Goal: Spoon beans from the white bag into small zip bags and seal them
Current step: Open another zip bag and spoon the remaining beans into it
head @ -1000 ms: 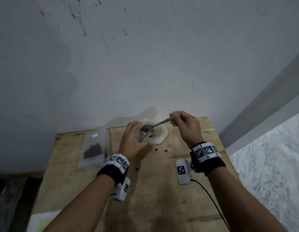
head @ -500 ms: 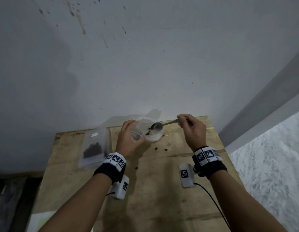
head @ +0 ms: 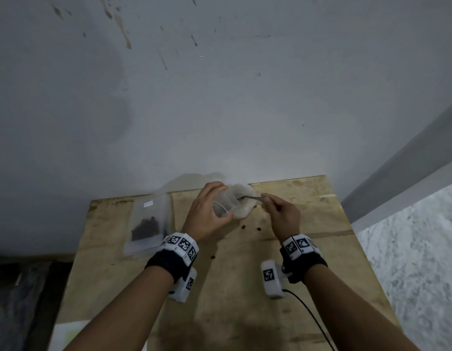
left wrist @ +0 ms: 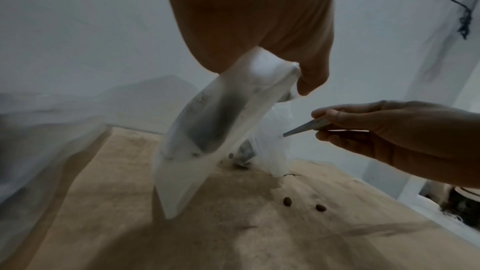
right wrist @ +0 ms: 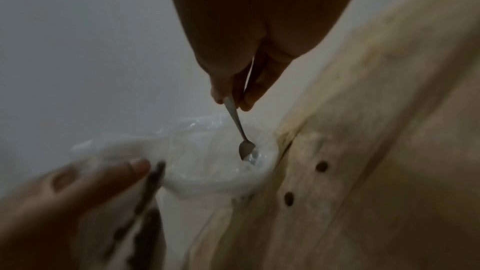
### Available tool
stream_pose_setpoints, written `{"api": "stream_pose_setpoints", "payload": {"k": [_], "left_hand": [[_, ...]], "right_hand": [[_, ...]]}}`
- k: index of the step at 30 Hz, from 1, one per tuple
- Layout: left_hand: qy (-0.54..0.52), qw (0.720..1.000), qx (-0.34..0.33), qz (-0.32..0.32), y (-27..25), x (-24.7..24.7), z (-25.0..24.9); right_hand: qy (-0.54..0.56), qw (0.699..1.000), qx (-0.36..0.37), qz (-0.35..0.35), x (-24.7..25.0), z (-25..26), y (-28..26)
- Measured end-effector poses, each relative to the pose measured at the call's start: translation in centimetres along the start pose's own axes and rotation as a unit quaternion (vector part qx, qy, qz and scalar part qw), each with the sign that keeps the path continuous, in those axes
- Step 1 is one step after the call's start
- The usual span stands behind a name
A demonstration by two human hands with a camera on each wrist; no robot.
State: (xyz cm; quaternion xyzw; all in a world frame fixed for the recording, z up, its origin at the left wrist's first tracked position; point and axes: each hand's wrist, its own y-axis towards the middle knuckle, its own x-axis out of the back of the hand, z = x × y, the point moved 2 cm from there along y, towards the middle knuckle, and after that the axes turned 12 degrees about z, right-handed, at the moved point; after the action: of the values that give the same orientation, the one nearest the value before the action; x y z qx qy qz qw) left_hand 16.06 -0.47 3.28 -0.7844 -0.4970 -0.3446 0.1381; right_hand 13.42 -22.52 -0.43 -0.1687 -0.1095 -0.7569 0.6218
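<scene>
At the bench's far edge, the spoon point(right wrist: 240, 130), pinched in the right hand point(head: 283, 215), has been dipped back into the white bag point(head: 242, 201) for another scoop, while the small zip bag point(left wrist: 207, 130) stays gripped by the left hand point(head: 207, 214)

The spoon point(right wrist: 237, 125) is no longer over the mouth of the small zip bag point(left wrist: 207, 130) — the right hand point(head: 283, 214) has carried it back and dipped its bowl down into the white bag point(head: 241, 202). The left hand point(head: 207, 211) has lifted the zip bag a little higher and nearer the white bag — it now hangs tilted, clear of the table point(head: 245, 287).
</scene>
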Motion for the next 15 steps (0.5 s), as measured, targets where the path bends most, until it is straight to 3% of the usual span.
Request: {"api": "stream_pose_setpoints", "payload": {"k": [3, 7, 15], "left_hand": [[0.012, 1.000, -0.007, 0.018, 0.1, -0.4, -0.1], [0.016, 1.000, -0.004, 0.021, -0.1, -0.5, 0.2], [-0.033, 0.996, 0.068, -0.050, -1.0, 0.3, 1.8]], "right_hand": [[0.093, 0.988, -0.124, -0.019, -0.4, -2.0, 0.1], [0.187, 0.954, -0.234, 0.003, -0.4, -3.8, 0.0], [0.272, 0.937, -0.214, -0.057, 2.1, -1.9, -0.1]]}}
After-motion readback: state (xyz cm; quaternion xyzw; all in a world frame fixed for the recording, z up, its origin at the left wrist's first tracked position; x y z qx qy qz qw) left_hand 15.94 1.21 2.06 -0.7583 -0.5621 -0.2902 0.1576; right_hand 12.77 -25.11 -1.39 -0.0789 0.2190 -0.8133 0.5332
